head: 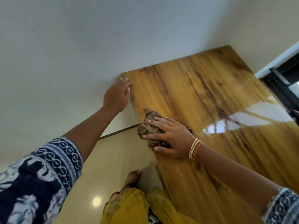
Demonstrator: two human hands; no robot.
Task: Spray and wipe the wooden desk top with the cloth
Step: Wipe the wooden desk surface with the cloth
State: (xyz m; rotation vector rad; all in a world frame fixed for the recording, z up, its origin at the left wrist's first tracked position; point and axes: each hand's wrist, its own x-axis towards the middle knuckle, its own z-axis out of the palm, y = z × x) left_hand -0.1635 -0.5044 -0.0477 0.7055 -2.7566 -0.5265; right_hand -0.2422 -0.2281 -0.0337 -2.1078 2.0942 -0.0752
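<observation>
Your right hand [171, 138] lies flat on the crumpled brown cloth [151, 128], fingers spread and nearly straight, pressing it down onto the wooden desk top [202, 97] close to the desk's left edge. The cloth bunches out from under your fingertips toward the far-left side, and a small dark bit of it shows past the heel of your palm. On that wrist sit several thin bangles [195, 148], cream and orange. Your left hand [117, 96] reaches out to the desk's far-left corner, where the top meets the pale wall [64, 54]; its fingers are stretched out and lightly bent at the edge of the board, and whether they actually touch the edge is hard to tell because that area is blurred. It grips nothing that can be seen. The desk top is glossy, with yellow-brown grain and darker streaks, and a bright window reflection [252, 117] lies on its right part, well apart from the cloth. A dark window frame [281, 81] stands at the right border. Below the desk you can see the beige tiled floor [116, 152], your bare foot [133, 176] and your yellow trousers [129, 206]. Both sleeves are dark blue with a white print.
</observation>
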